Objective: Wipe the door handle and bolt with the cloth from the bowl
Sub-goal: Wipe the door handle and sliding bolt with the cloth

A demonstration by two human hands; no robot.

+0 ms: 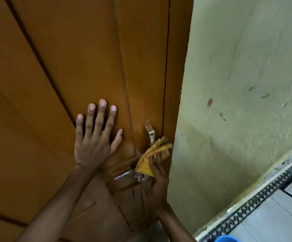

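A brown wooden door (71, 58) fills the left of the view. My left hand (94, 137) lies flat on it with fingers spread. My right hand (156, 177) grips a folded yellow cloth (150, 158), held against the door's edge between the metal handle and the bolt. The silver door handle (150, 131) shows just above the cloth, its lower end hidden by it. The silver bolt (124, 174) sticks out to the left below the cloth, its right end covered.
A pale green wall (237, 84) stands right of the door frame. Tiled floor with a patterned border (246, 208) lies at the lower right. A blue bowl rim (227, 239) shows at the bottom edge.
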